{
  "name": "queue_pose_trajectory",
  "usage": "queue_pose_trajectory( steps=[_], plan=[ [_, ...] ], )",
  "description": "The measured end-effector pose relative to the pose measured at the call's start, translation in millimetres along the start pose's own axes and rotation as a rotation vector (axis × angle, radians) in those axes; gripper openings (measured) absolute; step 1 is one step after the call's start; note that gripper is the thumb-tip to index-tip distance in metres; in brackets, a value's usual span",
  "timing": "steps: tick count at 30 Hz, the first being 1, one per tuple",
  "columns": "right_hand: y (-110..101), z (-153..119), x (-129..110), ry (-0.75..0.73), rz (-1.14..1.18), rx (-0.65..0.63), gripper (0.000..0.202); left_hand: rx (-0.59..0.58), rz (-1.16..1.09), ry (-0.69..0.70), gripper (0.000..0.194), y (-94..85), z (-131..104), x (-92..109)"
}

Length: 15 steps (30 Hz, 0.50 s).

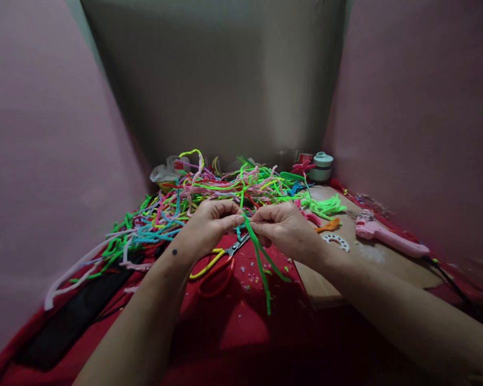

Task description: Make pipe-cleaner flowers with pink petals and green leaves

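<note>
Between my two hands is a bundle of green pipe cleaners (259,257), with two loose ends hanging toward me and more length rising above my fingers. My left hand (215,222) pinches it from the left, thumb against fingers. From the right, my right hand (279,225) pinches the same green stems, its fingertips close to the left ones. Just below my hands lie scissors (217,268) with one yellow and one red handle, on the red cloth (225,332). The exact join of the stems is partly hidden by my fingers.
A big tangled heap of coloured pipe cleaners (221,185) lies behind my hands. On the right, a board (326,289) bears a pink glue gun (390,236) with a cord and a white ring with holes (336,242). A pale green jar (322,166) stands behind. Pink walls flank both sides.
</note>
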State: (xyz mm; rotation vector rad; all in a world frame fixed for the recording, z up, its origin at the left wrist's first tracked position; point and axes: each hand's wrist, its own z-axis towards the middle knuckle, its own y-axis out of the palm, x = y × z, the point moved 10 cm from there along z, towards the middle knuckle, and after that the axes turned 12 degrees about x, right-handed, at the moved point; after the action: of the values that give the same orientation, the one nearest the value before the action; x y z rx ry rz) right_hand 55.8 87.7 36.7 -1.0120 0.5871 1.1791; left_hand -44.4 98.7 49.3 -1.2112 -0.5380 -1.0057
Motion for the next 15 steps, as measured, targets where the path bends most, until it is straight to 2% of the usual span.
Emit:
queue_pose_trajectory(
  steps=[4, 10, 15],
  plan=[
    [-0.4, 1.1, 0.5, 0.030, 0.075, 0.005, 0.021, 0.036, -0.034, 0.011, 0.013, -2.2, 2.0, -0.7],
    [14.0, -1.1, 6.2, 0.185, 0.152, -0.137, 0.025, 0.114, -0.037, 0.015, 0.009, -12.9, 3.3, 0.6],
    [23.1, -1.6, 13.5, 0.289, 0.407, -0.176, 0.019, 0.109, -0.211, -0.078, 0.009, -12.7, 1.5, -6.0]
  ],
)
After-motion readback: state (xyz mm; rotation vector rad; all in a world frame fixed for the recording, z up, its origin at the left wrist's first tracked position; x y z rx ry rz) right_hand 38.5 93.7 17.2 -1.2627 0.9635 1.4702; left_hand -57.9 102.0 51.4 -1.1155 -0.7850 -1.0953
